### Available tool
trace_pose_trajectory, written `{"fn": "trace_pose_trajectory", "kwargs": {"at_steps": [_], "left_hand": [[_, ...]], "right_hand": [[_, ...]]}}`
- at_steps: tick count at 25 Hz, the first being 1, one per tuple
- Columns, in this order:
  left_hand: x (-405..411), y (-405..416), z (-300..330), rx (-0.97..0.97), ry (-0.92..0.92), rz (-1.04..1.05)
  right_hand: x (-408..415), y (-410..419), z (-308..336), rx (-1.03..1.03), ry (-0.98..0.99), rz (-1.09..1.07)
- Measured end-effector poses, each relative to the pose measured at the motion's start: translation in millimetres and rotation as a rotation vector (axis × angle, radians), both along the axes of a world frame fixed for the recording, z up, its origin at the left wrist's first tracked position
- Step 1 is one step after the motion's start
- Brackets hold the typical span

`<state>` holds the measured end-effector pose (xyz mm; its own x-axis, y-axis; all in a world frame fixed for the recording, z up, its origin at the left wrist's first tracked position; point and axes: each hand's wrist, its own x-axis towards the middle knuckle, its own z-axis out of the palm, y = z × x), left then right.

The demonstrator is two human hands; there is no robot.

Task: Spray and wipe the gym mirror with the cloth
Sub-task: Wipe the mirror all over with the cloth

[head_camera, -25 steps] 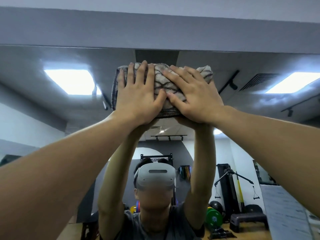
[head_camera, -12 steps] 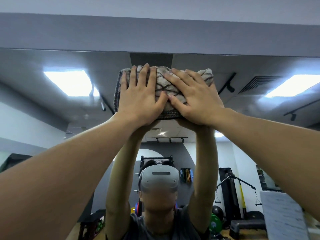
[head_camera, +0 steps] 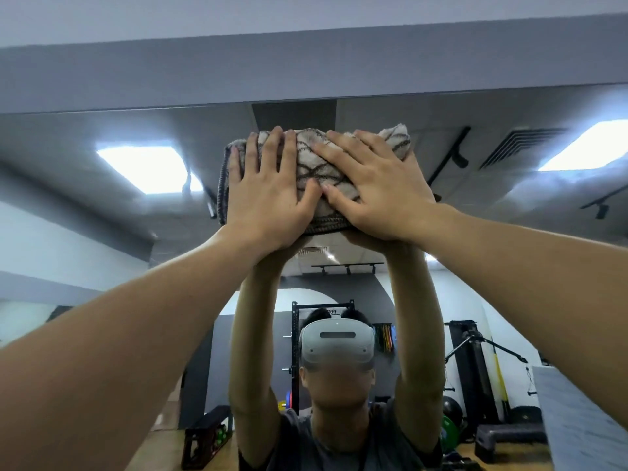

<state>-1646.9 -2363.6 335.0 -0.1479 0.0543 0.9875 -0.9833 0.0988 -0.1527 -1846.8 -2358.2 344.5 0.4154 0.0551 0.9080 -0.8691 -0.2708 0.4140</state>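
Cloth (head_camera: pixel 317 164) lower on mirror (head_camera: pixel 492 215); both hands still flat.

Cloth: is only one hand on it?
No. Both the left hand and the right hand press flat on the cloth against the mirror.

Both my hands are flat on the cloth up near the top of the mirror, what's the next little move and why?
Probably slide the cloth sideways along the mirror, just under its top edge. The left hand and right hand press it flat with straight fingers near that edge, so little glass seems left above, while untouched glass lies to either side.
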Motion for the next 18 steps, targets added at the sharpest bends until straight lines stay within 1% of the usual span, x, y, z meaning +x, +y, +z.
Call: {"fn": "trace_pose_trajectory", "kwargs": {"at_steps": [9, 13, 18], "left_hand": [[-16, 1, 3, 0.009, 0.008, 0.008], [-50, 0, 6, 0.012, 0.006, 0.002], [-110, 0, 5, 0.007, 0.017, -0.015]], "right_hand": [[-16, 4, 3, 0.009, 0.019, -0.019], [-48, 3, 4, 0.005, 0.001, -0.013], [-106, 3, 5, 0.011, 0.007, -0.008]]}}
